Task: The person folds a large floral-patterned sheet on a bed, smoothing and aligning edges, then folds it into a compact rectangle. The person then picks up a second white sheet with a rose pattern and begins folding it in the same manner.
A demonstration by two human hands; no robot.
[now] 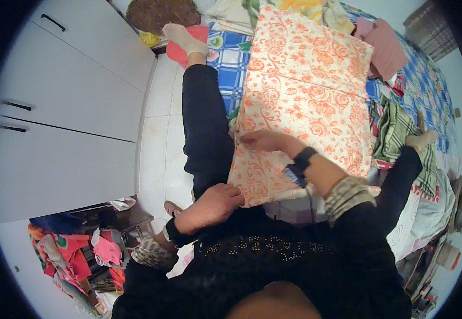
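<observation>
A cream cloth with orange flowers (pixel 310 106) lies spread out before me between my legs, with fold lines running across it. At its near left corner my left hand (pixel 215 204) is closed, with the fingertips curled on the cloth's edge. My right hand (pixel 265 141) reaches across from the right to the cloth's left edge, a little farther up. Its fingers are slightly blurred and pinch the fabric there. Each wrist wears a dark band, and a small dark device (pixel 295 174) hangs by the right one.
Under the cloth is a blue checked bed cover (pixel 233 66). Folded pink cloth (pixel 385 50) and green checked cloth (pixel 395 127) lie to the right. A grey cabinet (pixel 71 106) stands at the left, above a heap of clothes (pixel 74 255). A red stool (pixel 177 53) is far left.
</observation>
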